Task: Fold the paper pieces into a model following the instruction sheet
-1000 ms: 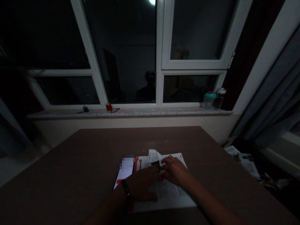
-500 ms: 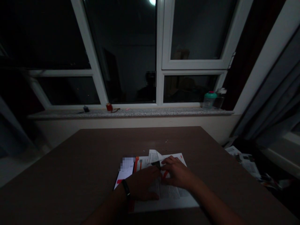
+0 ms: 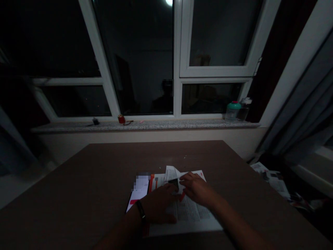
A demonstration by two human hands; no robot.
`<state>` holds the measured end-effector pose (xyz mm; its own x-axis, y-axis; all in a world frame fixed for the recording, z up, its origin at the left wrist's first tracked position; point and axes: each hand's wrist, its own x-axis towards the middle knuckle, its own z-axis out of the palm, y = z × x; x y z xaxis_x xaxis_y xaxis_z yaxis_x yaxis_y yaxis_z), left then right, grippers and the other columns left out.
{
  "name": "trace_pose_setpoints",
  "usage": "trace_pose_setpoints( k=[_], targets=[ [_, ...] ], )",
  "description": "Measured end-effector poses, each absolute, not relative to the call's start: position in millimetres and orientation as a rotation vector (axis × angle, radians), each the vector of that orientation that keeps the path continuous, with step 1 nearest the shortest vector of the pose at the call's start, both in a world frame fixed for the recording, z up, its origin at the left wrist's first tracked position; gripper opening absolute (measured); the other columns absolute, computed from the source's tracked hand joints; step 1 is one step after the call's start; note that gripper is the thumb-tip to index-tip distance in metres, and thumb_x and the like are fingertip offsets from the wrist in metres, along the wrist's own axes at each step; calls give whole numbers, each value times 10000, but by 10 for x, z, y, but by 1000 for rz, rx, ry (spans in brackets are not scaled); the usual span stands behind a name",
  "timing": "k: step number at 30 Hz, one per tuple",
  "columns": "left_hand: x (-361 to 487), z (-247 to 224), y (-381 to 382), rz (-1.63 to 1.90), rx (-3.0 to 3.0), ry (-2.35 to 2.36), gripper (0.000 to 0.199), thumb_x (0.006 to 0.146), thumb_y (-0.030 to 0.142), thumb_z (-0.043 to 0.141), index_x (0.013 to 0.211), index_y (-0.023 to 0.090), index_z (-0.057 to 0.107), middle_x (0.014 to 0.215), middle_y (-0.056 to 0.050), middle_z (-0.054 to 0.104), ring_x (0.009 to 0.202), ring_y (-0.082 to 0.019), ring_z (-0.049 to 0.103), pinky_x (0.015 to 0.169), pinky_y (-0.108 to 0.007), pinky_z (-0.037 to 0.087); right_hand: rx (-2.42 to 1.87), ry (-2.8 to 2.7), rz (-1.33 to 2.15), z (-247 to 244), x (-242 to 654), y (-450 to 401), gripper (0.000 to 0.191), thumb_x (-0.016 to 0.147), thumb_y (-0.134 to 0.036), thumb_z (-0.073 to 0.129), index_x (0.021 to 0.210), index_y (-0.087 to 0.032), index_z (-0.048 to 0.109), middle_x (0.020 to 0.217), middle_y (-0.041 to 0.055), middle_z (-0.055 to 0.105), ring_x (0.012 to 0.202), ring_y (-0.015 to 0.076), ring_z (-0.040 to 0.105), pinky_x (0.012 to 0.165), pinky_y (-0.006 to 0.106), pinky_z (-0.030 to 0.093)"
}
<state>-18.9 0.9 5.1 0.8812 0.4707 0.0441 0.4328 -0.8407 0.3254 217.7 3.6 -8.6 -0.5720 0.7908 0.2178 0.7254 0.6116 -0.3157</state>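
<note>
Two open hands (left hand [image 3: 158, 203], right hand [image 3: 196, 189]) lie on creased printed paper [image 3: 187, 211] over brown laminate [image 3: 78, 194]

Very dim in here, just a single glare spot [image 3: 169, 2] burning at the top of the window glass [image 3: 137, 59], and those panes are nearly black! The paper [image 3: 191, 218] grabs what light there is on the murky worktop [image 3: 78, 184], with the left hand [image 3: 158, 203] and right hand [image 3: 197, 189] deep in shadow. The window frame [image 3: 100, 59] and curtain [image 3: 296, 107] bow at the edges, and there's a blocky pixelated patch [image 3: 142, 182]!
</note>
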Motion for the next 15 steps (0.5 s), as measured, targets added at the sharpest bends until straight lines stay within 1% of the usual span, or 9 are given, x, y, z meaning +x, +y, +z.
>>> trace_pose_setpoints(
  k=[5,9,12,15],
  targets=[
    [-198,44,17,146,2727,673,734,767,580,690,1385,245,479,1486,-115,395,1345,-361,358,1099,-499,325,-1184,-2525,239,-76,2193,14,281,867,-134,515,1096,-209,658,1225,64,599,1141,231,476,962,363,377],
    [-204,41,21,110,2699,679,812,763,578,691,1442,223,420,1505,-113,386,1384,-369,308,1134,-512,273,-1166,-2543,223,-93,2207,21,278,887,-154,512,1119,-211,655,1237,70,592,1147,240,472,967,374,385],
    [-205,37,18,71,2684,704,839,760,581,689,1454,207,404,1511,-120,378,1396,-379,284,1137,-526,262,-1166,-2559,224,-113,2210,35,284,891,-156,513,1129,-212,657,1245,71,591,1153,240,471,968,374,387],
    [-205,31,18,97,2668,700,836,745,588,701,1445,229,416,1499,-117,397,1389,-387,295,1124,-543,278,-1175,-2557,233,-118,2210,39,305,892,-154,515,1157,-215,652,1262,71,587,1166,241,468,973,377,384]
  ],
)
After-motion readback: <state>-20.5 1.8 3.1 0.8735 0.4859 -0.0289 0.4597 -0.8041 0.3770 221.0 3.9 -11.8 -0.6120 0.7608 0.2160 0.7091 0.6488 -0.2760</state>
